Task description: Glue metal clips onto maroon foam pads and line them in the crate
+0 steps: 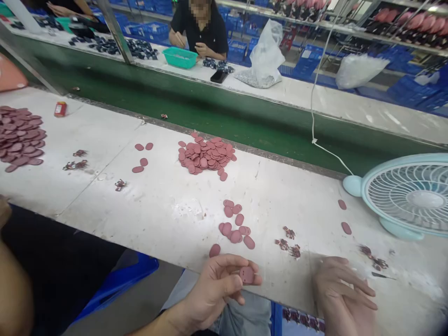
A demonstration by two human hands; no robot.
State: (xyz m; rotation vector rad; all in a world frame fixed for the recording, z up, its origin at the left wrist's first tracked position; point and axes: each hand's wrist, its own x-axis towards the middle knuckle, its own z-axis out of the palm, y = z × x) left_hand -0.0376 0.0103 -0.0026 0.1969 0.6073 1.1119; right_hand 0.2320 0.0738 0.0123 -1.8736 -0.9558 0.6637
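Pinched between the thumb and fingers of my left hand (224, 284) is a dull-red oval piece (247, 275) with small slots in its face. Another loose oval piece (214, 250) lies just above that hand, near the table's front edge. A small group of similar oval pieces (235, 236) is spread a little farther back. My right hand (345, 294) rests low over the table at the right, its fingers stretched out and apart. Close by its fingertips are dark brown clip-like bits (380, 263) and a thin dark pointed object (383, 276). More brown bits (295, 251) lie between my hands.
A heap of oval pieces (208, 155) sits mid-table, and a larger heap (21, 137) at the left. A light-blue fan (420, 198) stands on the right. Beyond the green belt (196, 123), a co-worker (203, 28) sits behind a green basket (180, 58). Someone's arm (14, 280) shows at left.
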